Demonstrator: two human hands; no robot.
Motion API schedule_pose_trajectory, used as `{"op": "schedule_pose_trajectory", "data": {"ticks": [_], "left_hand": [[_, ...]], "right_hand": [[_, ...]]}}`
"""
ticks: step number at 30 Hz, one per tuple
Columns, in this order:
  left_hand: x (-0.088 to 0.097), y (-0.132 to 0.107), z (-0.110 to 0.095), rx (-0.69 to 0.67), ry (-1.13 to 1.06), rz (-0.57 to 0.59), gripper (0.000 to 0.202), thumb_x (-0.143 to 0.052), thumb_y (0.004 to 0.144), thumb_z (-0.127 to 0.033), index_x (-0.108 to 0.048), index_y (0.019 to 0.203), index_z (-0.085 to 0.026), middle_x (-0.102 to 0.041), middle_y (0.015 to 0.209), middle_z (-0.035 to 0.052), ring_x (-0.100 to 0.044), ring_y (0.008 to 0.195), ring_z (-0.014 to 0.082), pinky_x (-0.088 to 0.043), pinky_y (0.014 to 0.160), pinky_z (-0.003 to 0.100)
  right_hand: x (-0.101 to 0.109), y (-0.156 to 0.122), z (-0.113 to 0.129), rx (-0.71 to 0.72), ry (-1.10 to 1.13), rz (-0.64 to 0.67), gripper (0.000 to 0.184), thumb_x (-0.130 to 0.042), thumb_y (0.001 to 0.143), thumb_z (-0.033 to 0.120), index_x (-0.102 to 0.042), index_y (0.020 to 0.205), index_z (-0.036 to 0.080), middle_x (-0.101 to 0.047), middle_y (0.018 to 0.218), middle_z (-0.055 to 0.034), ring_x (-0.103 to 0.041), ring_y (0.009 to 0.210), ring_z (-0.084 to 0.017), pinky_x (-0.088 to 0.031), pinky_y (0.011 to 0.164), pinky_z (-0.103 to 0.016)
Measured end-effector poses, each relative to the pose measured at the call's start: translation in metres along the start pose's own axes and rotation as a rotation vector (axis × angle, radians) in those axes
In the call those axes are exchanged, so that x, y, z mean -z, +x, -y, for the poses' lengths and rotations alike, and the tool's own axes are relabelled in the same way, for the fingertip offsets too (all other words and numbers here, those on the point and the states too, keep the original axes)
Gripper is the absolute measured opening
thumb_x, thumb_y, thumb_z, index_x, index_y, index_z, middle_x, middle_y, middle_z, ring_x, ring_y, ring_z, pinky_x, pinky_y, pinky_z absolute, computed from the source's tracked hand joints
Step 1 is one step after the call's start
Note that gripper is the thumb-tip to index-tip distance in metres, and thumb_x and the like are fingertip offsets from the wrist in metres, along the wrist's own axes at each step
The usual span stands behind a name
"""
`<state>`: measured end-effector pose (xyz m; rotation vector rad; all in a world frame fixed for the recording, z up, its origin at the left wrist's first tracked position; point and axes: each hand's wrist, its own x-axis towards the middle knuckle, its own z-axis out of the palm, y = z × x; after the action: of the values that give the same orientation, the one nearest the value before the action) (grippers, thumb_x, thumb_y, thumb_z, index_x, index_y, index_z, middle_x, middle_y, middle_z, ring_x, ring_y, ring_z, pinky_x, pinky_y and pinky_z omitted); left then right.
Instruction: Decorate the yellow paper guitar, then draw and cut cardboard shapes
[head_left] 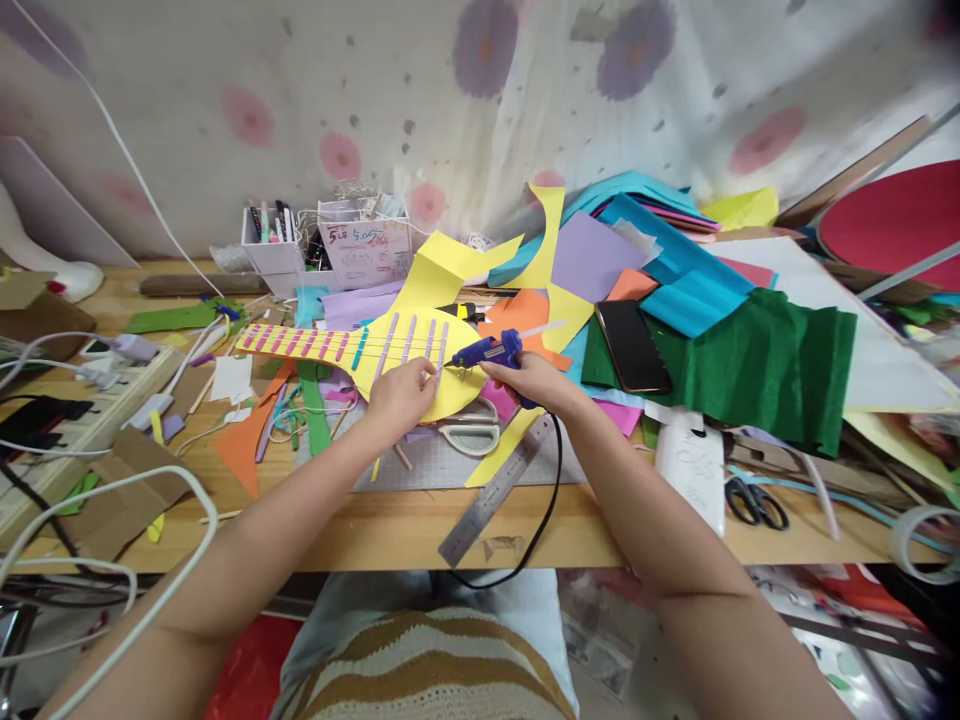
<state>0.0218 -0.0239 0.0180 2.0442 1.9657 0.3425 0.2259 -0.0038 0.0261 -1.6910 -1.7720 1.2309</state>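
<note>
A yellow paper lute (373,375) lies on the work table with its neck to the left. Pink and teal strips cross its neck, and purple strips (409,338) cross its body. My right hand (536,378) grips a blue hot glue gun (486,350), its nozzle over the right part of the lute's body and a clear glue stick poking from its back. My left hand (405,398) rests on the body with its fingers pinched together beside the rightmost purple strip; what they hold, if anything, is hidden. White-handled scissors (472,430) lie just below the lute.
A steel ruler (495,490) lies under the glue gun's black cord (556,490). Coloured paper (596,255), a phone (632,347) and dark scissors (756,502) are to the right. Pen boxes (364,245) stand behind; white cables (172,475) and scraps lie left.
</note>
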Motion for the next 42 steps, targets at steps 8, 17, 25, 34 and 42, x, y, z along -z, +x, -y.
{"op": "schedule_pose_trajectory", "data": {"ticks": [8, 17, 25, 34, 42], "left_hand": [[-0.005, -0.01, 0.0, -0.009, 0.001, -0.088, 0.028, -0.043, 0.084, -0.036, -0.068, 0.088, -0.023, -0.069, 0.079, 0.0031, -0.062, 0.075, 0.0193, -0.037, 0.062, 0.027], [-0.011, 0.001, -0.003, 0.069, -0.199, -0.099, 0.03, -0.046, 0.083, -0.043, -0.068, 0.093, -0.026, -0.071, 0.079, 0.001, -0.063, 0.076, 0.0189, -0.038, 0.06, 0.027], [-0.018, -0.006, -0.008, -0.052, 0.003, -0.095, 0.029, -0.046, 0.083, -0.043, -0.069, 0.092, -0.027, -0.072, 0.08, 0.0025, -0.064, 0.079, 0.0213, -0.037, 0.062, 0.029], [-0.033, -0.014, 0.006, -0.167, -0.052, -0.175, 0.027, -0.043, 0.086, -0.037, -0.065, 0.091, -0.022, -0.069, 0.076, 0.002, -0.063, 0.076, 0.017, -0.038, 0.065, 0.027], [-0.03, -0.013, 0.004, -0.15, -0.138, -0.14, 0.028, -0.045, 0.085, -0.038, -0.07, 0.093, -0.027, -0.072, 0.093, 0.0014, -0.064, 0.087, 0.0182, -0.041, 0.07, 0.027]], "right_hand": [[-0.002, -0.003, 0.003, -0.014, 0.031, -0.017, 0.04, -0.058, 0.077, 0.052, -0.053, 0.065, 0.015, -0.052, 0.044, -0.0002, -0.047, 0.039, -0.008, -0.036, 0.041, -0.019], [-0.013, 0.002, -0.014, 0.008, 0.21, -0.113, 0.044, -0.056, 0.076, 0.058, -0.052, 0.063, 0.016, -0.049, 0.043, 0.0009, -0.046, 0.038, -0.008, -0.037, 0.04, -0.02], [-0.014, 0.004, -0.023, 0.005, 0.228, -0.073, 0.048, -0.057, 0.071, 0.064, -0.053, 0.064, 0.016, -0.051, 0.046, -0.0001, -0.047, 0.04, -0.009, -0.037, 0.04, -0.021], [-0.007, 0.0, -0.011, 0.004, 0.145, -0.031, 0.04, -0.059, 0.075, 0.054, -0.051, 0.064, 0.016, -0.052, 0.047, 0.0001, -0.047, 0.039, -0.009, -0.037, 0.04, -0.021], [-0.011, 0.001, -0.013, 0.011, 0.222, -0.084, 0.043, -0.059, 0.074, 0.057, -0.051, 0.063, 0.016, -0.049, 0.043, 0.0008, -0.046, 0.038, -0.009, -0.036, 0.04, -0.021]]}}
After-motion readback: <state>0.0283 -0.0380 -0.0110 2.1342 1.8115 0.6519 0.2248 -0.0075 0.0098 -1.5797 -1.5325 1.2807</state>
